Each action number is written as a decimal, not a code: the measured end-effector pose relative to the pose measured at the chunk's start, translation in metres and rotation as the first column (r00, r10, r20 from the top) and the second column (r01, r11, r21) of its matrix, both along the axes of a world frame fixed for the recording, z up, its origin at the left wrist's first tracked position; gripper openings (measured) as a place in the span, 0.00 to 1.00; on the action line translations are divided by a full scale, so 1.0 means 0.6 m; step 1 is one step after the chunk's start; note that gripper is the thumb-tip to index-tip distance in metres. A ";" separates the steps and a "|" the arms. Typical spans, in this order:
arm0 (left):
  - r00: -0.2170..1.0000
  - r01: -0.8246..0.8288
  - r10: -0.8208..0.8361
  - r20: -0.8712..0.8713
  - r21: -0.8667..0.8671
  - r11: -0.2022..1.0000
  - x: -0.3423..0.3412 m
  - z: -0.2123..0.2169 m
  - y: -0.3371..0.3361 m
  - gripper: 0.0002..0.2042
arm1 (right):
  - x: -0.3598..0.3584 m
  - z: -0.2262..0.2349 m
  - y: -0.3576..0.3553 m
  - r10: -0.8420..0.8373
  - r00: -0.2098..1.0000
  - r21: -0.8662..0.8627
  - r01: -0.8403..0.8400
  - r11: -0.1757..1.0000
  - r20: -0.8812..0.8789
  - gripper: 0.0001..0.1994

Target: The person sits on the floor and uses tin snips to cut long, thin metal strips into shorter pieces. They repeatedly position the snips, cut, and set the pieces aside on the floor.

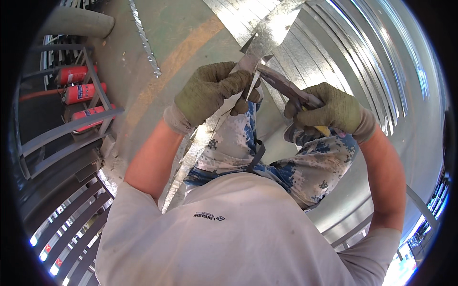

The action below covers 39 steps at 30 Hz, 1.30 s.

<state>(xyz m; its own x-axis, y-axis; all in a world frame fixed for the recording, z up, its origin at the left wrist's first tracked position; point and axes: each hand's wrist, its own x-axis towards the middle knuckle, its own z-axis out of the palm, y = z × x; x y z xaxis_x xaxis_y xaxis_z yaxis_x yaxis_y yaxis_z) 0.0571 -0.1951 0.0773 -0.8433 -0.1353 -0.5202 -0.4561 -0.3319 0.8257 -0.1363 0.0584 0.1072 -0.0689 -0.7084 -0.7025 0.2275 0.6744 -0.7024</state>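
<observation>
My gloved left hand (212, 90) is closed around a long, shiny sheet-metal strip (200, 143). The strip runs from beyond my hands, past my left hand, down beside my left leg. In my gloved right hand (329, 109) is a pair of tin snips (284, 86) with dark jaws and a bit of yellow handle showing under my fingers. The snips' tip meets the strip's edge just right of my left fingers. Small cut flaps stick out from both sides of the strip there, and a narrow pointed sliver hangs down. My left fingers partly hide the strip.
Flat metal strips (315, 57) lie side by side ahead and to the right. A thin jagged metal piece (144, 40) lies on the floor. Several red fire extinguishers (85, 93) stand in a metal rack (71, 125) at left, with a thick pipe (78, 22) beyond.
</observation>
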 end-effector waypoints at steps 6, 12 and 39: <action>0.999 0.000 0.002 -0.046 0.059 0.998 -0.001 -0.016 -0.004 0.19 | -0.020 -0.002 -0.005 0.011 0.982 0.004 -0.012 1.000 0.186 0.13; 0.999 0.028 -0.028 -0.019 0.017 0.999 -0.011 -0.016 -0.009 0.19 | -0.016 -0.001 -0.011 0.007 0.993 0.013 -0.008 1.000 0.121 0.15; 1.000 0.008 -0.008 0.003 0.076 0.997 -0.012 -0.018 -0.011 0.17 | 0.003 0.018 -0.010 -0.030 0.976 -0.018 0.035 0.999 0.215 0.19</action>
